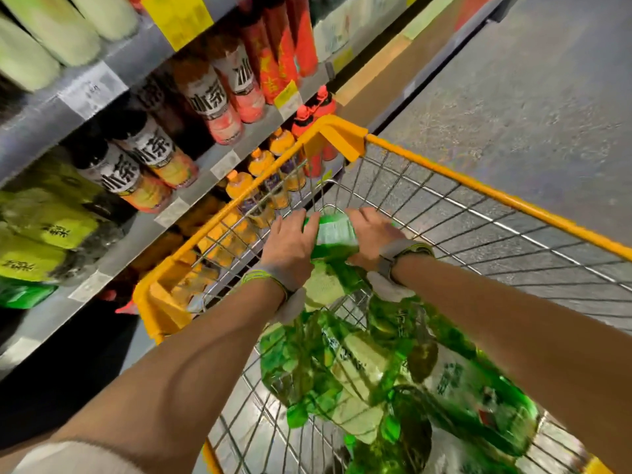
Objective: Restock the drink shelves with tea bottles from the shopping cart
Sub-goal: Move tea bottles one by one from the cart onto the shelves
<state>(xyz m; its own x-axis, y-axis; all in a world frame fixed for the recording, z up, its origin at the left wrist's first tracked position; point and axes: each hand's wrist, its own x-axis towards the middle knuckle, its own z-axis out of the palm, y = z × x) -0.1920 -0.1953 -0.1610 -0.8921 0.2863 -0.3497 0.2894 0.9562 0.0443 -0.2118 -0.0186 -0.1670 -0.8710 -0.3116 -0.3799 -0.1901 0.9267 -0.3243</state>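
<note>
We see our left hand (pixel 290 246) and right hand (pixel 371 234) both clasping 1 green tea bottle (pixel 333 230) between them, inside the shopping cart (pixel 478 186) above more bottles (pixel 376 371). The drink shelves (pixel 113 248) crowd the cart's left rim; bare floor (pixel 513 80) lies right.

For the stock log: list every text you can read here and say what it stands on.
"冰茶": white labels of the iced tea bottles on the shelves.
Yellow price tags: too blurred to read.
Yellow-green packs: characters blurred.
Green tea bottles in the cart, including the one under both hands: print unreadable.
</note>
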